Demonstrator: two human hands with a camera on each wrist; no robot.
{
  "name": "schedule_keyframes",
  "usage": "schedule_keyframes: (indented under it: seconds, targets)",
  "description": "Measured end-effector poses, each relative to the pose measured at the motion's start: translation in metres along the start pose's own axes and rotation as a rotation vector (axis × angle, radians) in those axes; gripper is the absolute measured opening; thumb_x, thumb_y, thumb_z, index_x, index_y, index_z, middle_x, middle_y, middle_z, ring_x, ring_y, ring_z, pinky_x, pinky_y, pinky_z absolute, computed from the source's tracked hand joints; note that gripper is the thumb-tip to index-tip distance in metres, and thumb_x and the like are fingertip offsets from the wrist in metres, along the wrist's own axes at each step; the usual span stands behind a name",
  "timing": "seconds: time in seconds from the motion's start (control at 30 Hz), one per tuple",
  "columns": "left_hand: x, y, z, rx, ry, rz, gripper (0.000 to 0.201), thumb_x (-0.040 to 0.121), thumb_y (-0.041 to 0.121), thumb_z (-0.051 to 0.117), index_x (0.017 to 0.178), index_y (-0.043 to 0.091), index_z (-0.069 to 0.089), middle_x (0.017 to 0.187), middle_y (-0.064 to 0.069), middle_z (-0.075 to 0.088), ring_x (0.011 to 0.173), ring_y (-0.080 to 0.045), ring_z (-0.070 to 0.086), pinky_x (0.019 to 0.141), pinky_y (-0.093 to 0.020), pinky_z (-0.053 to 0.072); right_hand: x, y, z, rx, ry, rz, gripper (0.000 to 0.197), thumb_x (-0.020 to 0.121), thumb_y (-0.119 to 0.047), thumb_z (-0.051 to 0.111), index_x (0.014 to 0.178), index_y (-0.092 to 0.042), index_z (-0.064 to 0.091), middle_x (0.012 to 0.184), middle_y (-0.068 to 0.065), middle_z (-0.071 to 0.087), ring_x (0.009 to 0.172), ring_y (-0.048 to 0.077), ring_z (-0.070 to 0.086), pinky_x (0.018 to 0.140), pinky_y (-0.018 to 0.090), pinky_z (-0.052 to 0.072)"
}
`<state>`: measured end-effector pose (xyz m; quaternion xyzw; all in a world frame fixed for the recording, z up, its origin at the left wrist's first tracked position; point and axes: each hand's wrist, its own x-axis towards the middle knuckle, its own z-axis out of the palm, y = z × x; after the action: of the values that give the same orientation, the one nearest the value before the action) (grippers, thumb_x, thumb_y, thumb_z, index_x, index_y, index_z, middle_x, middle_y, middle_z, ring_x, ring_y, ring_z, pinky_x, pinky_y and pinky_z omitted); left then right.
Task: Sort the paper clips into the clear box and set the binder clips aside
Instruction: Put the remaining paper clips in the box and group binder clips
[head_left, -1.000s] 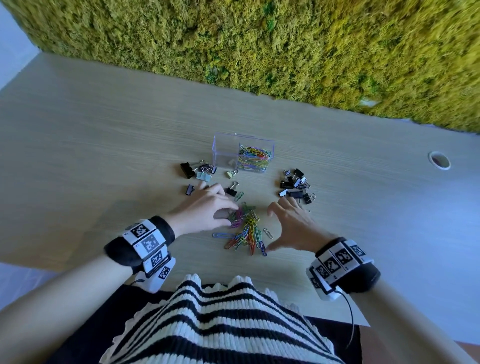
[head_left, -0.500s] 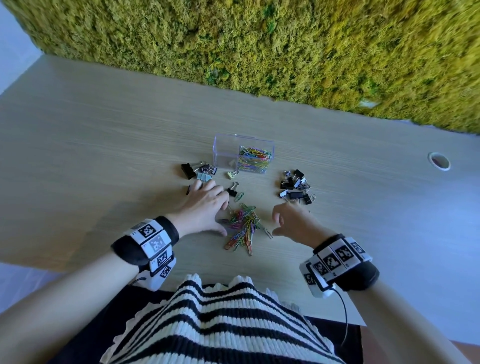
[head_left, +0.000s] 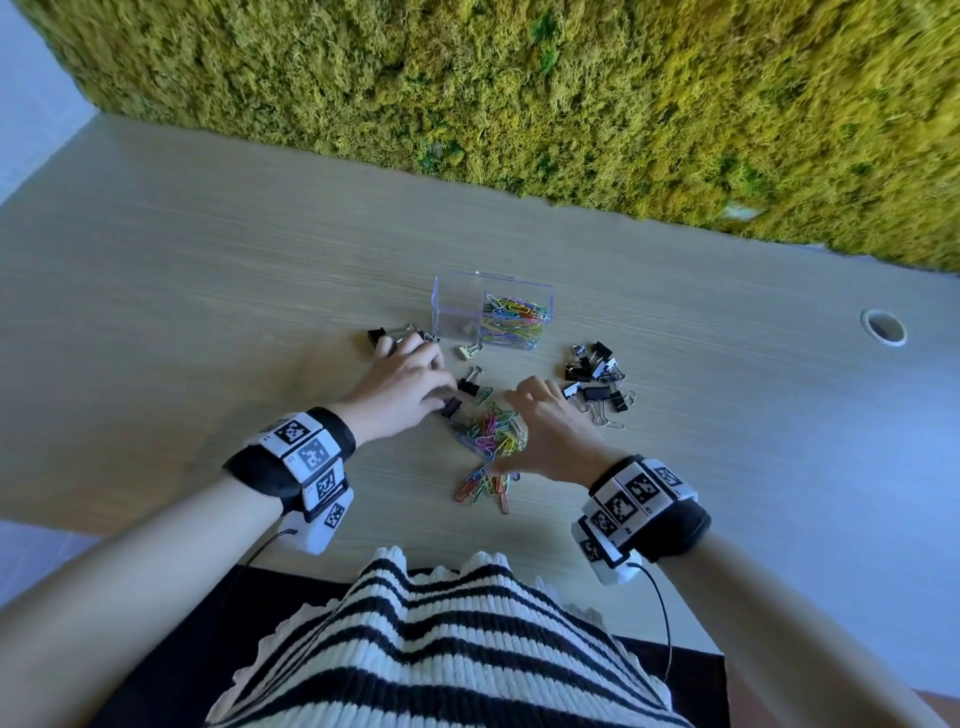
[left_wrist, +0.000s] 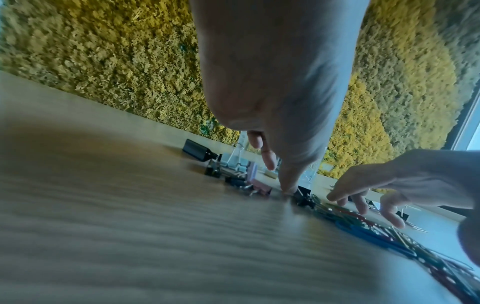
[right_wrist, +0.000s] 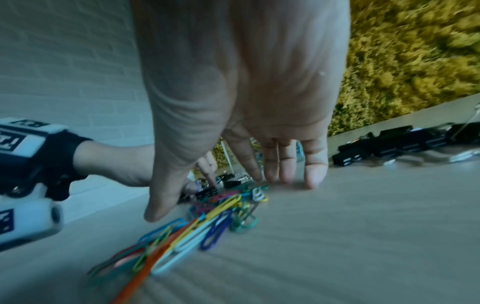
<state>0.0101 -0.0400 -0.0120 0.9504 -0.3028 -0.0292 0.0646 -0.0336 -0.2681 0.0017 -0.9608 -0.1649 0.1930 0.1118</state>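
Left hand (head_left: 402, 387): palm down, fingers extended toward 12 o'clock, tips on the surface.
Right hand (head_left: 553, 428): palm down, fingers spread straight, thumb toward 9 o'clock.

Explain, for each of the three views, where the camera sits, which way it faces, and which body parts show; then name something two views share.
Head: worn high, looking down at the table, clear box, both forearms, striped top.
Left wrist: low, looking along the left hand toward the moss wall; the right hand shows too.
Right wrist: low, along the right hand over loose paper clips.
Shared: those paper clips also show from the head.
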Motion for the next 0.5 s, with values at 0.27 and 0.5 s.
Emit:
schedule_keyframes:
  seconds: [0.27, 0.5]
  targets:
    - [-0.002, -0.002, 0.002, 0.004, 0.024, -0.025, 0.021, 0.073, 0.032, 0.076, 0.092, 0.028, 0.069, 0.098, 0.005, 0.052, 0.098, -0.020, 0.042, 0.071, -0.032, 0.013, 0.017, -0.023, 0.013, 0.003, 0.078, -0.008, 0.071, 0.066, -0.055, 0.073, 0.114, -0.006, 0.054, 0.116, 0.008, 0.045, 0.108, 0.022, 0.040, 0.085, 0.036, 0.048]
    - [0.002, 0.002, 0.006, -0.019, -0.038, 0.072, 0.028, 0.078, 0.039, 0.070, 0.105, 0.036, 0.067, 0.110, 0.008, 0.047, 0.109, -0.016, 0.036, 0.075, -0.030, 0.010, 0.020, -0.019, 0.004, 0.077, 0.087, -0.067, 0.027, 0.081, -0.019, 0.066, 0.106, -0.008, 0.064, 0.106, 0.009, 0.058, 0.094, 0.026, 0.056, 0.078, 0.033, 0.046]
